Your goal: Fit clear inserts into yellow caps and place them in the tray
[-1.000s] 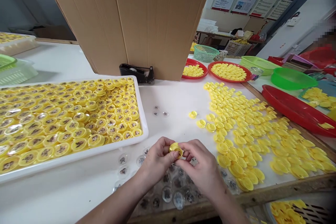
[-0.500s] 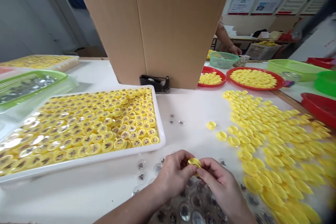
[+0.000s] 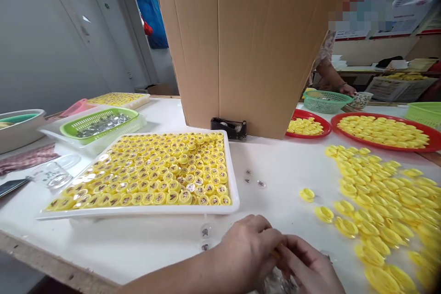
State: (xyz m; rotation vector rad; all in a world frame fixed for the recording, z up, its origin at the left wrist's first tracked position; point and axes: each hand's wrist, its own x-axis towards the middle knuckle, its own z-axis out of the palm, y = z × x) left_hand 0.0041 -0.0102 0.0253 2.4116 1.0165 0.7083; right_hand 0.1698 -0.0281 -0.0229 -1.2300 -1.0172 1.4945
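At the near edge of the view my left hand point(image 3: 248, 250) and my right hand point(image 3: 306, 262) meet, fingers closed together. Between them a sliver of a small yellow plastic disc point(image 3: 275, 253) shows; the rest is hidden by the fingers. Beneath the hands lie clear round discs with dark printed pictures, mostly covered; one such disc point(image 3: 206, 231) is visible left of the hands. To the right spread many loose yellow round pieces point(image 3: 370, 220). Beyond my left hand, a white tray point(image 3: 233, 188) holds rows of yellow pieces with pictures under shiny clear tops.
A tall cardboard sheet point(image 3: 255, 55) stands behind a black tape dispenser point(image 3: 229, 128). Red plates point(image 3: 434, 142) of yellow pieces sit at the back right, near a green basket point(image 3: 327, 101) and another person's hand point(image 3: 347, 90). On the left are a light-green basket point(image 3: 65, 129) and a clear cup point(image 3: 51, 175).
The view has swung left, showing more of the table's left side. My hands have closed further over the yellow disc, which was plainly visible between the fingertips before.
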